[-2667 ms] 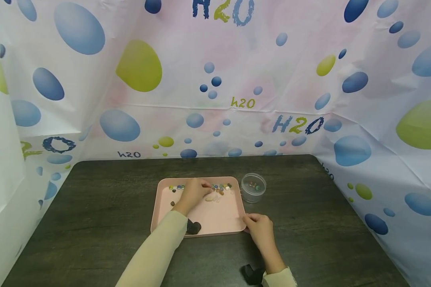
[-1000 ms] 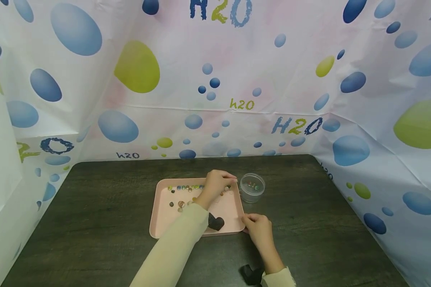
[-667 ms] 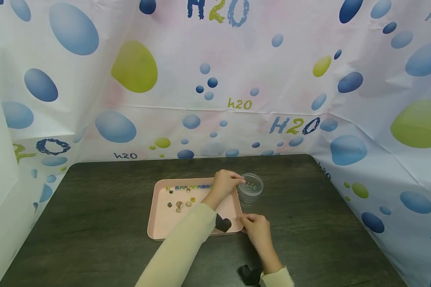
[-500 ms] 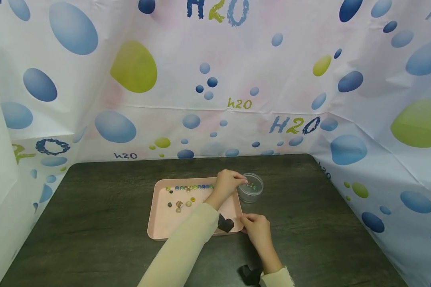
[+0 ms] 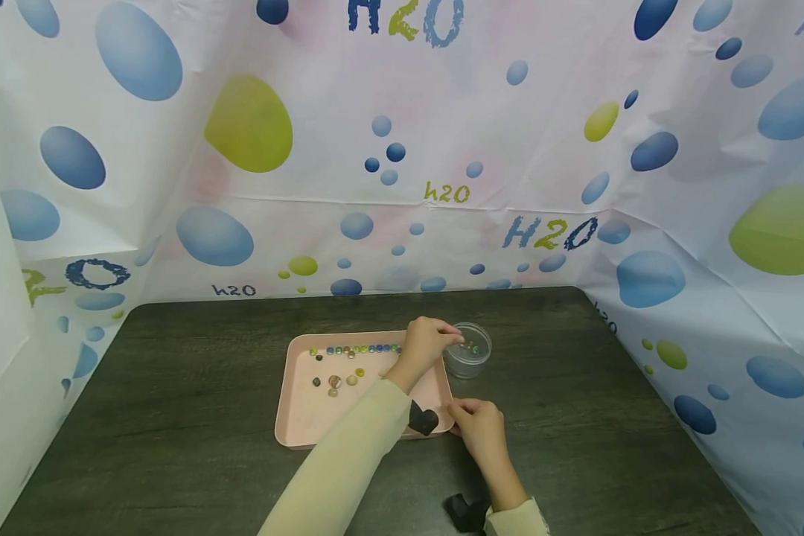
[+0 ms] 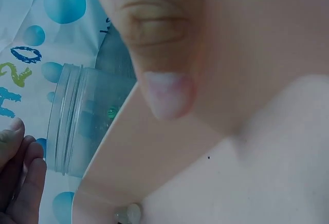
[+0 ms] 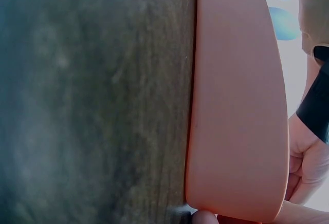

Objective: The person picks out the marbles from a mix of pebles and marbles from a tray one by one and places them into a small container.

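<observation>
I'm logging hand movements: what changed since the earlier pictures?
The left hand has moved rightward, from the middle of the pink tray to the left edge of the clear jar. Whether it holds anything is unclear. The right hand still grips the tray's near right corner; tray and jar look unmoved.

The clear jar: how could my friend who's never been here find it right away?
On the dark table is a pink tray. Follow the tray's right side in the head view toward its far corner; just outside stands the clear jar, with the left hand at its rim. Unlike the shallow pink tray, it is round and see-through, with small coloured bits inside.
</observation>
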